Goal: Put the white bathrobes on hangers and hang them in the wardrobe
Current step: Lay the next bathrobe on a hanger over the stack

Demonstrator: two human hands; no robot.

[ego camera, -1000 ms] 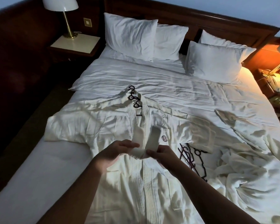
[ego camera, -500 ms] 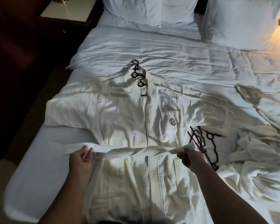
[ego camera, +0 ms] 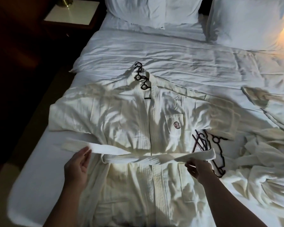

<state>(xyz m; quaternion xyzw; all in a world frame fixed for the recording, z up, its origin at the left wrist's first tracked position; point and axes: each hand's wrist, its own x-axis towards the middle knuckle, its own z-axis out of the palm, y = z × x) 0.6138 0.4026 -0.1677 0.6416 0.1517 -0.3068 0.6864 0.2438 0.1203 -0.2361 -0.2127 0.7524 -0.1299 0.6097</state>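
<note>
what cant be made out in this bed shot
Head view:
- Black plastic hanger: shoulders hidden inside white bathrobe.
- Second black hanger: partly under robe sleeve and white belt.
- Brass lamp base: cut off by top edge.
- Left hand: grip on belt unclear, dim.

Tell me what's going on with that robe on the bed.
A person is arranging a white bathrobe laid flat, front up, on the bed, with a black hanger already in its collar. The belt is stretched across the waist: the right hand pinches one end, and the left hand touches the other with straight fingers. A second bathrobe lies crumpled to the right, beside spare hangers. Nothing is hung yet.
</note>
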